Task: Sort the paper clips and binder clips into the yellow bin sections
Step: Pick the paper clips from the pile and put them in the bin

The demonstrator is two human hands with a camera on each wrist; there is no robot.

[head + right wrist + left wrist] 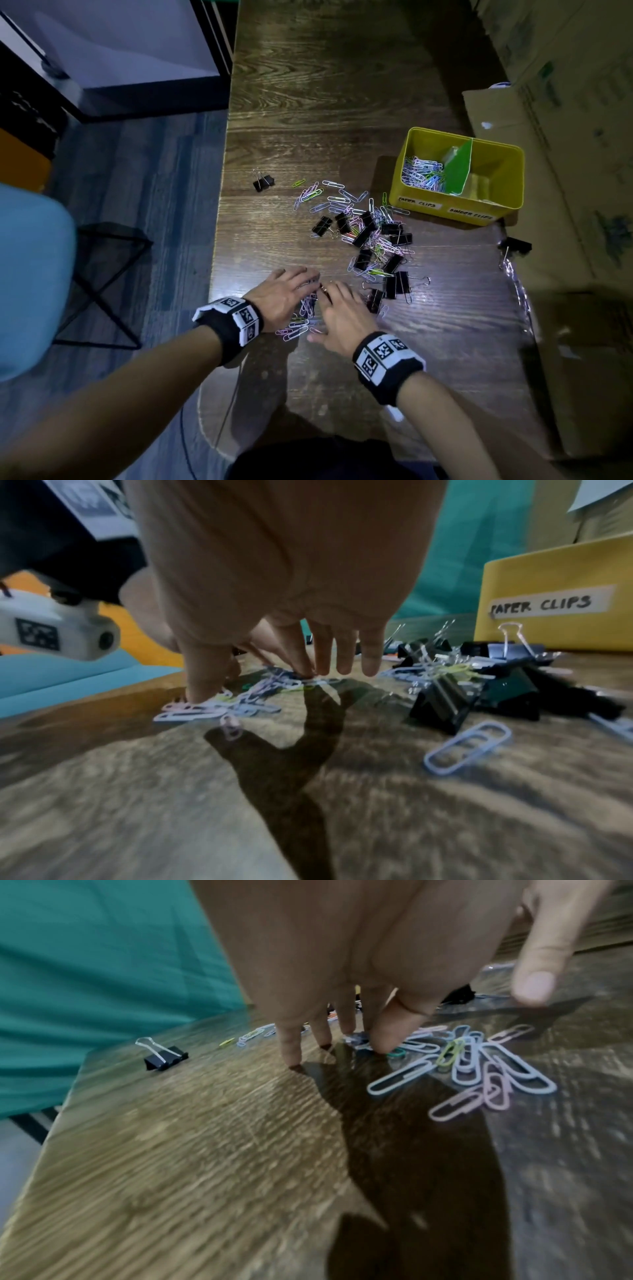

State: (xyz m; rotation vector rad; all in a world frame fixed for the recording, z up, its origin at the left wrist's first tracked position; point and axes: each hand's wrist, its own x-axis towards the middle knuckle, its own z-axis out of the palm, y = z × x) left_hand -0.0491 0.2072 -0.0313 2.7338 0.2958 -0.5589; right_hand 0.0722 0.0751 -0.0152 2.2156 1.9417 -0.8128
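Both hands hover low over a small heap of pastel paper clips point(297, 325) point(479, 1069) point(219, 707) near the table's front. My left hand point(291, 291) point(342, 1001) has straight fingers, tips down on the wood and on the heap. My right hand point(339, 315) point(291, 656) also has straight fingers; its thumb presses on the clips. Further back lies a mixed pile of black binder clips point(366, 236) point(445, 696) and paper clips. The yellow bin point(459, 210) point(548, 569) stands at the back right with a green divider point(460, 168); paper clips point(419, 171) fill its left section.
A lone binder clip point(263, 182) point(164, 1056) sits near the table's left edge. Another binder clip point(515, 245) lies right of the bin beside cardboard boxes point(565, 137). A blue chair point(30, 274) stands at the left, off the table.
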